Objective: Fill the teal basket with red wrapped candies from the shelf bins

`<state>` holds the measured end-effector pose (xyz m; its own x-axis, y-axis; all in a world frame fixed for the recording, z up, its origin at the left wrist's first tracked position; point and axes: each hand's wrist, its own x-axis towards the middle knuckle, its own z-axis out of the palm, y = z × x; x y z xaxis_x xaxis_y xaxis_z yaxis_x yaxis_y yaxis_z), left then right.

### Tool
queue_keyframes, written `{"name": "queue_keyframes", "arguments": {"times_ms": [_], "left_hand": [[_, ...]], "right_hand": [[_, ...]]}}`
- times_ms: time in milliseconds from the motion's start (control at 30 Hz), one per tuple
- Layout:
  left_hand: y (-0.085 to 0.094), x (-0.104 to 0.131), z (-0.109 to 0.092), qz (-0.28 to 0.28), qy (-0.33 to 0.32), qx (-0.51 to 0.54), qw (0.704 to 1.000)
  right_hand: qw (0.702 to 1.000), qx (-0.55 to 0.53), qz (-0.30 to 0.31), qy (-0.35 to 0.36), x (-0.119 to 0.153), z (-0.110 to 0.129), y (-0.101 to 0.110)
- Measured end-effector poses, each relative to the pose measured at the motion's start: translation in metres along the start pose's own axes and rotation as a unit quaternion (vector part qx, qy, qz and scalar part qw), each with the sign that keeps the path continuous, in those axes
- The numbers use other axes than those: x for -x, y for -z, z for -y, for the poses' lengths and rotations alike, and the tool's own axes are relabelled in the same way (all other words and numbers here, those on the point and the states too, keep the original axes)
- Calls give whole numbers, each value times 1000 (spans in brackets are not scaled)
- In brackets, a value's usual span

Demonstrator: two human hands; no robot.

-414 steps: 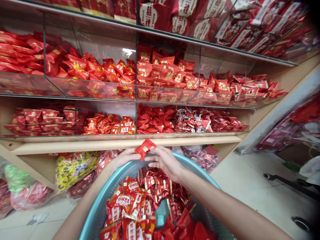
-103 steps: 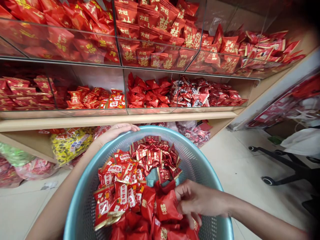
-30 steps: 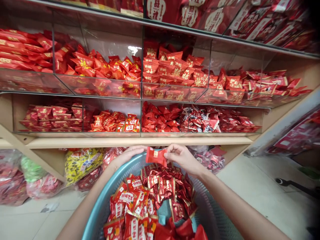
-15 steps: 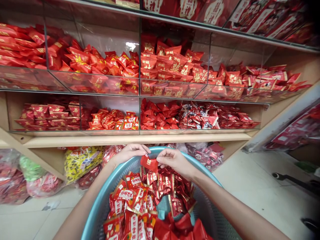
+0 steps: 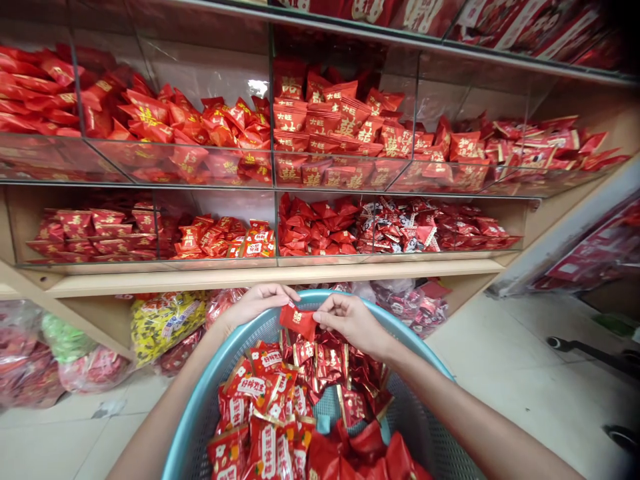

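Observation:
A small red candy packet (image 5: 299, 322) with gold print hangs between my two hands, over the far part of a blue-green plastic basket (image 5: 193, 408). My left hand (image 5: 260, 303) pinches its upper left corner near the basket's far rim. At its right end, the thumb and fingertips of my right hand (image 5: 350, 323) are closed on it. Below lie shiny dark red packets with gold edges (image 5: 330, 363). Red packets with white lettering and flowers (image 5: 263, 387) fill the left side, and plain red packets (image 5: 365, 457) lie nearest me.
A wooden shelf (image 5: 280, 273) with clear-walled compartments stands ahead, holding heaps of red candy packets (image 5: 345, 130). Under it lie a yellow bag (image 5: 167, 327) and other plastic bags of packets (image 5: 95, 367). To the right, black chair legs with casters (image 5: 590, 353) stand on the tiled floor.
Both hands keep their hold on the red candy packet, which has tilted slightly and risen a little. The camera view has shifted slightly.

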<state>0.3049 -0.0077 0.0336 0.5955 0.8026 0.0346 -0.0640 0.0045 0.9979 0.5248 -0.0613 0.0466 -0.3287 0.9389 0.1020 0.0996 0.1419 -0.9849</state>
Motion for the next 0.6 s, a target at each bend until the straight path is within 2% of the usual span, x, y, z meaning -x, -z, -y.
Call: {"name": "queue_keyframes", "arguments": {"times_ms": [333, 400, 533, 600], "left_hand": [[-2, -2, -1, -23, -6, -8, 1000], [-1, -2, -1, -22, 1, -8, 1000], [0, -2, 1, -19, 31, 31, 999], [0, -2, 4, -24, 34, 53, 998]], "right_hand": [[998, -38, -38, -30, 2, 11, -1], [998, -57, -21, -19, 1, 19, -5], [992, -118, 52, -2, -4, 37, -16], [988, -143, 64, 0, -9, 39, -20]]}}
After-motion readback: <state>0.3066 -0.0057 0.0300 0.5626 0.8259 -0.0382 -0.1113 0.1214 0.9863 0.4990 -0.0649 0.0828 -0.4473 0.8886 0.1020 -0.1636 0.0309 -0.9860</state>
